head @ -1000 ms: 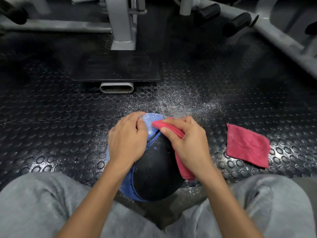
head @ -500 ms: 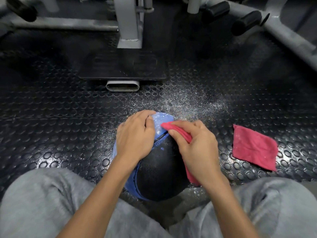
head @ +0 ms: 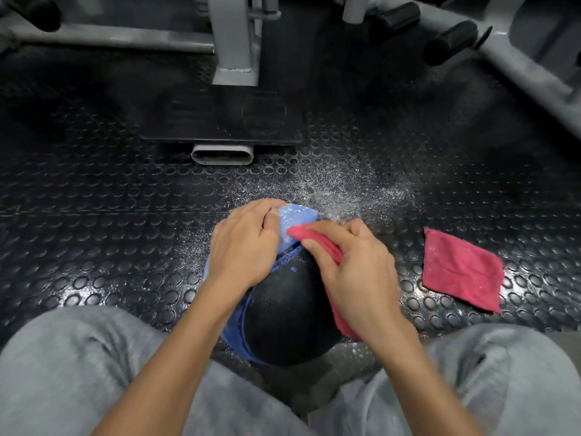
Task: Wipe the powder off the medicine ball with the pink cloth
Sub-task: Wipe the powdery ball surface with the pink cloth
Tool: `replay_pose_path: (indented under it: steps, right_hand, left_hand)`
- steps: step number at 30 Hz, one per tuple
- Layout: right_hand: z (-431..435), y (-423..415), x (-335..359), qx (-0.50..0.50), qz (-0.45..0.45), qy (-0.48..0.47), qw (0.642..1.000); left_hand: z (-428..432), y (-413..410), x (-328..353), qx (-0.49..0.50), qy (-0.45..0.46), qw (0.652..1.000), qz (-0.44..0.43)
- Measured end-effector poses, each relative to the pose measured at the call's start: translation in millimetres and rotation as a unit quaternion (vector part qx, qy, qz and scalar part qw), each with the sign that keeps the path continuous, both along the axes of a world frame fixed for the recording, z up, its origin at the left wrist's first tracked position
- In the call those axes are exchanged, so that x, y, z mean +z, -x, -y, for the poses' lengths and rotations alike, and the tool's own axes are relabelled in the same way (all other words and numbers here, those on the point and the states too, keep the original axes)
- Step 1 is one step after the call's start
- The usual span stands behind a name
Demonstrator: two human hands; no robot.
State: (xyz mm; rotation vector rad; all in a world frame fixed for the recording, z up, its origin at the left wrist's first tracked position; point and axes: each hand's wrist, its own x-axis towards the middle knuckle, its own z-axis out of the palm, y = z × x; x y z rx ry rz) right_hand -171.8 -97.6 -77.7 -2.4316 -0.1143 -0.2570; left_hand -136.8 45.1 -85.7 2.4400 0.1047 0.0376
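A black and blue medicine ball (head: 289, 313) sits on the studded floor between my knees. White powder speckles its blue top patch (head: 295, 217). My left hand (head: 243, 247) curls over the ball's upper left side and steadies it. My right hand (head: 355, 272) grips a pink cloth (head: 303, 236) and presses it against the ball's upper right; the cloth's tail hangs down under my wrist. Most of the cloth is hidden by my right hand.
A second pink cloth (head: 460, 269) lies flat on the floor to the right. Spilled powder (head: 352, 187) dusts the black rubber mat beyond the ball. Grey gym machine frames (head: 234, 42) and a black base plate (head: 220, 121) stand farther back.
Both hands stay on the ball. My right hand with the pink cloth has shifted slightly along the ball's upper right side; the view has drifted a little.
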Motion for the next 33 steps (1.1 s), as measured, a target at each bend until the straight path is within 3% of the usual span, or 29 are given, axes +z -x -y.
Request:
replay_pose_path:
  steps: [3, 7, 11, 12, 14, 16, 18, 20, 23, 26, 29, 31, 33]
  right_hand:
    - [9.4, -20.7, -8.9, -0.055, -0.026, -0.005, 0.998]
    - [44.9, -52.1, -26.3, -0.107, -0.126, -0.016, 0.986]
    - [38.7, -43.5, -16.2, -0.157, -0.009, -0.231, 0.96]
    - [22.6, -35.5, -15.8, -0.142, 0.003, -0.245, 0.959]
    - [-13.8, -18.2, -22.7, -0.084, 0.033, -0.157, 0.983]
    - [-34.2, -14.5, -29.9, -0.058, 0.057, -0.045, 0.996]
    - [-36.6, -29.2, -27.1, -0.042, 0.048, -0.015, 0.998]
    - [-37.5, -40.2, -25.0, -0.005, 0.045, -0.018, 0.999]
    - [-35.4, -26.2, -40.7, 0.042, 0.098, -0.08, 0.991]
    - [-24.3, 8.7, -78.6, 0.009, 0.169, -0.194, 0.966]
    - [-28.6, 17.4, -89.3, -0.021, 0.148, -0.278, 0.949]
    - [-42.7, 1.0, -67.1, -0.022, 0.118, -0.254, 0.96]
    - [-54.1, -27.8, -39.6, -0.007, 0.092, -0.166, 0.982]
  left_hand:
    - [-1.3, -0.9, -0.9, -0.003, 0.001, 1.0, -0.003]
    - [-2.9, -1.5, -0.1, -0.008, 0.01, 1.0, 0.001]
    - [-16.9, -12.1, -3.8, 0.002, 0.056, 0.998, -0.024]
    - [-21.4, -16.7, -3.9, 0.015, 0.072, 0.997, -0.034]
    - [-27.7, -24.8, -0.2, 0.058, 0.074, 0.995, -0.045]
    - [-23.4, -25.8, 4.9, 0.093, 0.004, 0.994, -0.053]
    - [-6.7, -18.4, 6.8, 0.093, -0.078, 0.992, -0.038]
    - [4.7, -8.2, 3.0, 0.1, -0.127, 0.987, -0.001]
    - [-9.2, -8.0, -2.4, 0.127, -0.088, 0.988, 0.005]
    - [-28.1, -14.2, 1.5, 0.123, -0.035, 0.992, -0.014]
    - [-37.7, -22.9, 7.2, 0.116, -0.015, 0.993, -0.027]
    - [-40.6, -25.6, 8.6, 0.114, -0.018, 0.993, -0.036]
    - [-41.6, -25.6, 8.7, 0.109, -0.022, 0.993, -0.041]
